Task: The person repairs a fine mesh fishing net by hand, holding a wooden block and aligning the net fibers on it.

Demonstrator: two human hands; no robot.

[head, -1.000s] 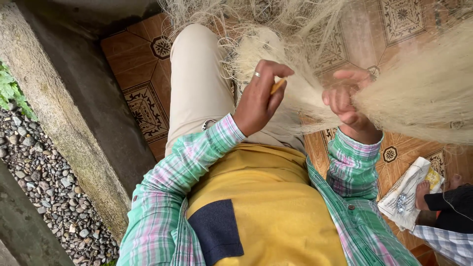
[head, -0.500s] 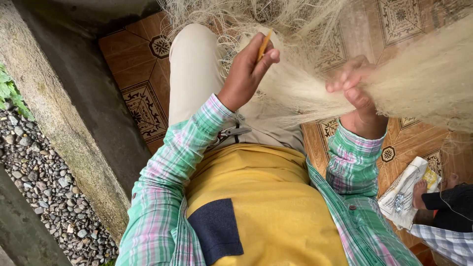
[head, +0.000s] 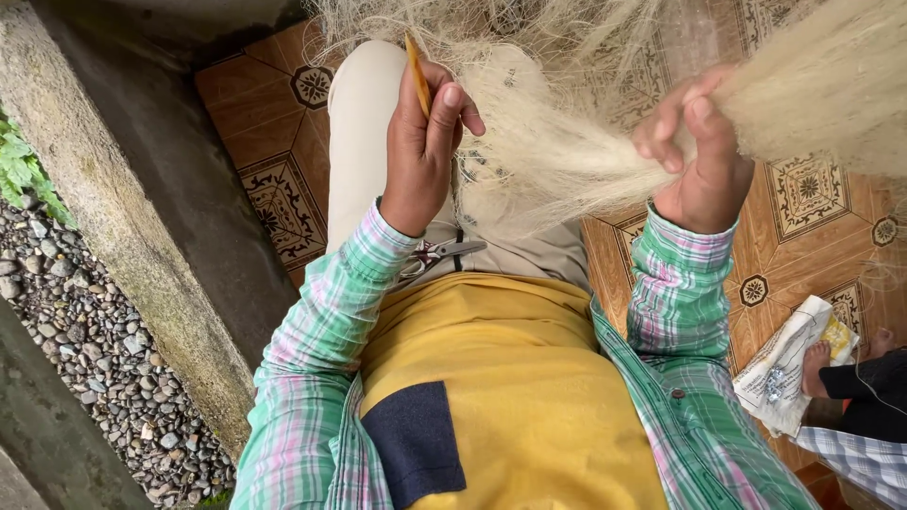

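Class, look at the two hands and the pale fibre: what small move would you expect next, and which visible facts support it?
Probably the left hand draws its orange comb-like tool down through the fibre bundle. The tool is raised at the loose, tangled end, while the right hand grips the bundle tight, holding it taut.

A left hand grips a thin orange stick at upper centre, while the right hand clutches a pale fibre bundle above patterned floor tiles.
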